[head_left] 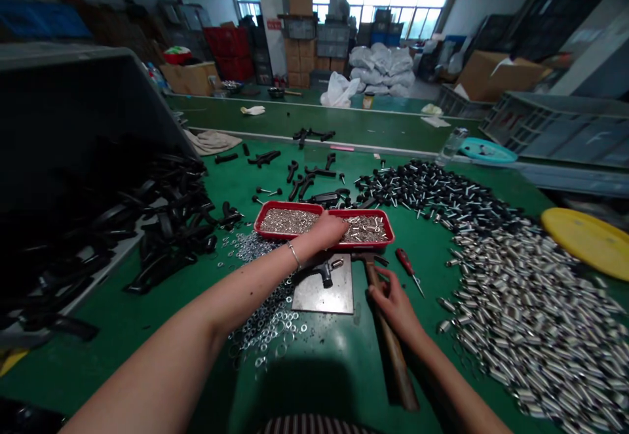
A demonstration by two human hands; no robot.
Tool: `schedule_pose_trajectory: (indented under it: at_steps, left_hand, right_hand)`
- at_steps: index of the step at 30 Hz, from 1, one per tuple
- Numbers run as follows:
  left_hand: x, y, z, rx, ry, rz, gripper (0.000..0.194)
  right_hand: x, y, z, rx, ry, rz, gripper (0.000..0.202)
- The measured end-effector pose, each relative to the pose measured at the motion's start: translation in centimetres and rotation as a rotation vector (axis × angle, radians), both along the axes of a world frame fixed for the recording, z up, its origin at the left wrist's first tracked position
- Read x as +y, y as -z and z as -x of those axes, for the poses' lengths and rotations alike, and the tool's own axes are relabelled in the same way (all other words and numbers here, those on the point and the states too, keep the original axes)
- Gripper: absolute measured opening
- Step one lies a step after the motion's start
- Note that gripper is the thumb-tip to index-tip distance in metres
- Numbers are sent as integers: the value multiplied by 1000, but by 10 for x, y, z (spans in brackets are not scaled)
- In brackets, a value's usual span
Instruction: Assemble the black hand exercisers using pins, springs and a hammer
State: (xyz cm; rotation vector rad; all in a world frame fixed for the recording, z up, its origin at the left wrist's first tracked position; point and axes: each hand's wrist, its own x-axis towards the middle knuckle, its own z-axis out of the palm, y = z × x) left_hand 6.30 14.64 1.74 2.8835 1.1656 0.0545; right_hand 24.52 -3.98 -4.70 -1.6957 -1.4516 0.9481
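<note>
My left hand (pixel 330 229) reaches into the right-hand red tray (pixel 392 235), which holds small metal pins (pixel 366 227); its fingers point down and their tips are hidden. My right hand (pixel 394 297) rests beside a hammer (pixel 388 339) with a wooden handle, thumb and fingers curled apart near the handle's upper part. Between the hands, a black plastic part (pixel 324 273) with a metal piece at its end lies on a square metal plate (pixel 322 296). The left-hand red tray (pixel 257 223) holds many tiny metal pieces.
Washers and rings (pixel 268 309) are scattered left of the plate. A red screwdriver (pixel 403 261) lies right of the hammer. Metal cylinders (pixel 531 316) and black-headed bolts (pixel 432 188) form heaps at right. Black parts (pixel 167 224) spill from a grey bin at left.
</note>
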Motion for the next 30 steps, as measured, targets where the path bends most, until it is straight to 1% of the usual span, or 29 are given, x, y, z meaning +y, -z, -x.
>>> schedule_pose_trajectory:
  at_steps: [2, 3, 7, 11, 13, 15, 17, 19, 20, 22, 25, 28, 30]
  left_hand:
    - [-1, 2, 2, -30, -6, 9, 17]
    - [-2, 3, 3, -52, -17, 11, 17]
    - [-5, 8, 2, -172, -93, 19, 18]
    - [-7, 2, 4, -330, -168, 72, 12]
    - [-14, -2, 13, -408, -187, 99, 14]
    - [-27, -3, 29, -511, -193, 143, 16]
    - [-44, 2, 47, -652, -207, 245, 14]
    - [-62, 11, 64, -762, -244, 361, 15]
    - [-70, 16, 70, -777, -272, 396, 16]
    - [-80, 26, 76, -726, -330, 404, 18]
    - [-83, 38, 72, -625, -408, 378, 17]
    - [-82, 41, 65, -550, -455, 373, 17]
    - [-82, 40, 63, -497, -444, 339, 18]
  right_hand:
    - [-8, 5, -1, 180, 36, 54, 58]
    - [-12, 8, -1, 228, 52, 54, 60]
    - [-23, 13, 1, 259, 97, 10, 62]
    - [-20, 13, 5, 257, 132, 2, 61]
    - [-20, 9, 7, 276, 149, 7, 62]
    - [-22, 2, 7, 354, 166, 50, 67]
    - [-26, -6, 7, 512, 168, 152, 66]
    - [-31, -13, 5, 717, 141, 288, 56]
    - [-32, -16, 3, 811, 117, 346, 49]
    - [-33, -19, 1, 937, 72, 424, 38]
    - [-31, -18, -2, 970, 42, 454, 32]
    - [-30, -16, -4, 961, 31, 458, 31]
    - [-30, -14, -4, 959, 22, 461, 33]
